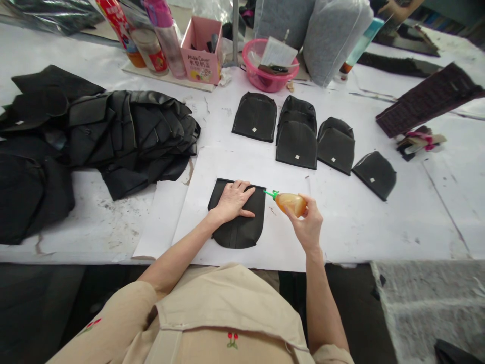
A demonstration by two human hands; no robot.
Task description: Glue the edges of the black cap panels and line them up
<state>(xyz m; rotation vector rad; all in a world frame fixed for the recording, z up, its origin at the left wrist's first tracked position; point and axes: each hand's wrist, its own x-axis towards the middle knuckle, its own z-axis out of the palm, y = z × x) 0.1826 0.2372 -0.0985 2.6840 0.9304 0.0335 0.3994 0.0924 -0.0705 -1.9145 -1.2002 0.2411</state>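
A black, round-ended fabric piece (pixel 238 232) lies on white paper in front of me, its straight edge facing away. My left hand (pixel 234 201) rests flat on it with the fingers apart. In my right hand (pixel 308 225) is a squeeze bottle (pixel 291 204) of amber liquid, held tilted to the left. Its green nozzle tip meets or nearly touches the far right corner of the piece; I cannot tell whether any liquid comes out.
Several similar black pieces with small white tags (pixel 296 146) lie beyond. A heap of black pieces (pixel 129 131) covers the left side. Along the back stand a pink box (pixel 202 65), drink bottles (pixel 166 40) and a pink basket (pixel 265 83). A dark patterned board (pixel 428 101) is at right.
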